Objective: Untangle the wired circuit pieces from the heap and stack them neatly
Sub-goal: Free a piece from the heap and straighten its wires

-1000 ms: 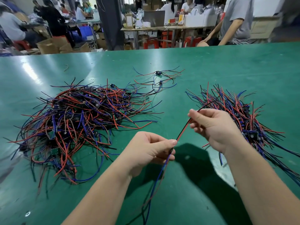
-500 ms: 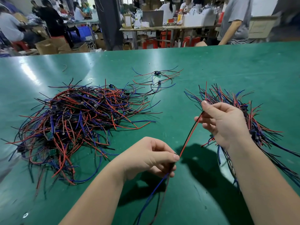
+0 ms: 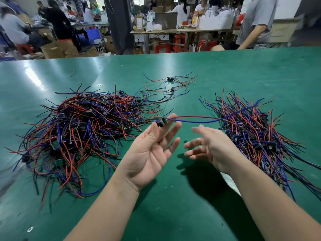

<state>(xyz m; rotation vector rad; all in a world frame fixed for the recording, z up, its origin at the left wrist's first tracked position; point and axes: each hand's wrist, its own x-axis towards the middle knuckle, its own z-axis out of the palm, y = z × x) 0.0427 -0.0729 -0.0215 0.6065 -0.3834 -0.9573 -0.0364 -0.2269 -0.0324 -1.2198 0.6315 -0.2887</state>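
A big tangled heap of red, blue and black wired circuit pieces lies on the left of the green table. A combed stack of the same pieces lies on the right. My left hand is palm up with fingers spread; its thumb and forefinger tips pinch the small board of one wired circuit piece. That piece's red and blue wires stretch right onto the stack. My right hand hovers empty beside the stack, fingers apart and blurred.
Two loose wired pieces lie apart behind the heap, mid-table. A single wire scrap lies far left. Beyond the table's far edge are other people, worktables, cardboard boxes and red stools.
My right hand has let go of the wire ends, which now lie over the right stack. My left hand has risen, turned palm up and spread its fingers, the board now at its fingertips.
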